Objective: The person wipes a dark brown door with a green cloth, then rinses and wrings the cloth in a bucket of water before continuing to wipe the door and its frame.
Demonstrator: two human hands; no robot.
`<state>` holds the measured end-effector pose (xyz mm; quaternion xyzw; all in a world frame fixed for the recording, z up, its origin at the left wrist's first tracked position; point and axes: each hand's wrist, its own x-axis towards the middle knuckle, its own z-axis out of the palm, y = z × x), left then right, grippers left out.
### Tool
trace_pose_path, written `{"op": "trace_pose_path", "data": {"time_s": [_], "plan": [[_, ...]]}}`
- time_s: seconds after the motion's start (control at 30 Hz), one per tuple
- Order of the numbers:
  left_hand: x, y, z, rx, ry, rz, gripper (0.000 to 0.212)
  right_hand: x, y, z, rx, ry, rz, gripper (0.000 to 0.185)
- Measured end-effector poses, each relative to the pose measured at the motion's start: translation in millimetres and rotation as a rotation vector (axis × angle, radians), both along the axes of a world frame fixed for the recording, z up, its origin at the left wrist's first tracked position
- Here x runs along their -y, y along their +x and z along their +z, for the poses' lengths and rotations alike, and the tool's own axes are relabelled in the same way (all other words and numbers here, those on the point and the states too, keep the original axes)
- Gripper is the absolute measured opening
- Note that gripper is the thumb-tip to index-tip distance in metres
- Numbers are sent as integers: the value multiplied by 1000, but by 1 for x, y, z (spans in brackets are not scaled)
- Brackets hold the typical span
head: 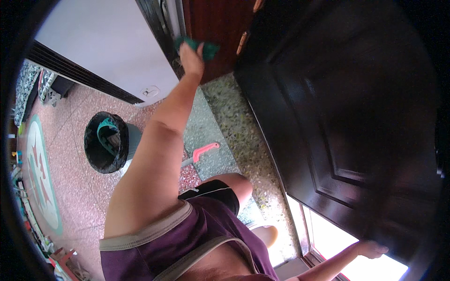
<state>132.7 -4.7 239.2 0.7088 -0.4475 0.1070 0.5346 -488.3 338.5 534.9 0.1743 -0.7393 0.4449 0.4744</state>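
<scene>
My left hand (191, 59) reaches out to the far side with a green cloth (210, 51) in its grasp. The cloth lies against the lower part of a reddish-brown wooden panel (219, 33) beside the door frame, and hand and cloth are slightly blurred. At the lower right, my right hand (372, 249) grips the edge of a dark panelled door (337, 116); some of its fingers are hard to make out. The door stands ajar, with bright light past its edge. Metal hinges (242, 43) show between panel and door.
A bin (132, 135) with a black liner stands left of my arm. On the terrazzo floor lies a pink-handled tool (205, 151), near my bent knee (242, 186). A white appliance or cabinet (109, 45) borders the doorway. An oval mat (42, 175) lies far left.
</scene>
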Motion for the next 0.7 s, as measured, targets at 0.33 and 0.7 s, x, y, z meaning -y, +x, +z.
{"op": "trace_pose_path", "data": {"time_s": [0.33, 0.7], "plan": [[-36, -20, 122, 114, 302, -386, 30, 6, 9, -7, 151, -98, 212, 52], [28, -28, 420, 1266, -186, 199, 44, -5, 0, -6, 79, -45, 128, 50]]}}
